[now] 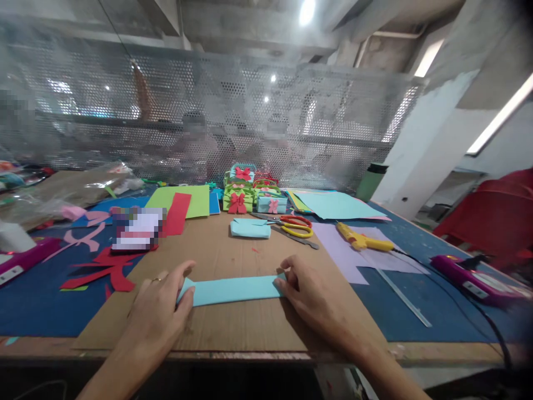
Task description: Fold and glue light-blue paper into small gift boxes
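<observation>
A light-blue paper strip (237,290) lies crosswise just above the cardboard sheet, one end in each hand. My left hand (164,297) is closed on its left end, thumb in front and fingers behind. At the right end, my right hand (300,286) pinches the paper between thumb and curled fingers. Beyond the strip sits a small folded light-blue paper piece (250,228). Scissors with red and yellow handles (296,226) lie beside that piece, their blades partly hidden.
Cardboard (216,328) covers the middle of the blue table. Small paper boxes with bows (237,201) stand at the back. A yellow glue gun (362,239) rests on purple paper at right, near a purple power strip (474,280). Red paper scraps (112,272) and a phone-like object (139,229) lie left.
</observation>
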A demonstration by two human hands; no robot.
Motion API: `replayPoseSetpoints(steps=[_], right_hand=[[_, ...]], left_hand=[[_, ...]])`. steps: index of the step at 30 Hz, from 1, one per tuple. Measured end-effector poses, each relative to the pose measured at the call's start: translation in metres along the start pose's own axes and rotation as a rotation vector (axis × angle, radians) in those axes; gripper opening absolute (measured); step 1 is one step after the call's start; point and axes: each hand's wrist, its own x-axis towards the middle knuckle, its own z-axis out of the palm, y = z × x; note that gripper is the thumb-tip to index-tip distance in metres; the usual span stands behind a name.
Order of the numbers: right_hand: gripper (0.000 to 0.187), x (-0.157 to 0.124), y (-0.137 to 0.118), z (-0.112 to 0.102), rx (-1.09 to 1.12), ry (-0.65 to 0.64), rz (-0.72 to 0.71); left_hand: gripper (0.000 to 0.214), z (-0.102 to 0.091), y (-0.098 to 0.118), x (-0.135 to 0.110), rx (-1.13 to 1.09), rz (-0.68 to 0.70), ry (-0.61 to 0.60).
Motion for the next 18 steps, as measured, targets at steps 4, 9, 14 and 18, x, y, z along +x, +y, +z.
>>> replayPoseSetpoints(steps=[4,9,14,18], right_hand=[[0.009,-0.002,-0.002,-0.002,-0.017,0.005,-0.004],[0.007,-0.004,0.0,0.001,-0.05,0.038,-0.003],[0.009,0.0,0.01,0.01,-0.031,0.036,-0.031],[0.015,0.009,0.021,0.017,-0.037,0.077,-0.048]], left_hand=[[0.039,0.003,-0.006,-0.002,0.004,0.031,0.033],[0.041,0.004,-0.006,-0.001,-0.009,0.012,0.034],[0.043,0.0,0.001,-0.002,0.003,0.001,0.056],[0.042,-0.001,0.008,-0.005,0.027,-0.031,0.108]])
